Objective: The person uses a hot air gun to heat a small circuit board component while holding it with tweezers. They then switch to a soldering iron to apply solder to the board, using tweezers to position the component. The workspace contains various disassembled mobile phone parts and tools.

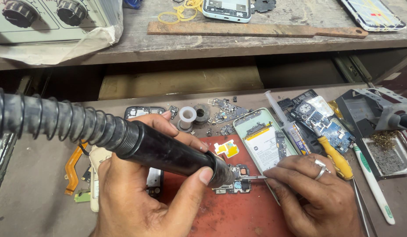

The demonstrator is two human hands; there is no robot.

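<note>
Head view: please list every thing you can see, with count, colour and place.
hot air handle: 1, black, in left hand
circuit board: 1, dark, on red mat
red mat: 1, red, bench centre
tweezers: 1, metal, in right hand
opened phone: 1, pale green, right of mat
screwdriver: 1, yellow handle, right
toothbrush: 1, white and green, far right
file: 1, rusty, upper shelf
left hand: 1, grips handle
right hand: 1, ring on a finger
</note>
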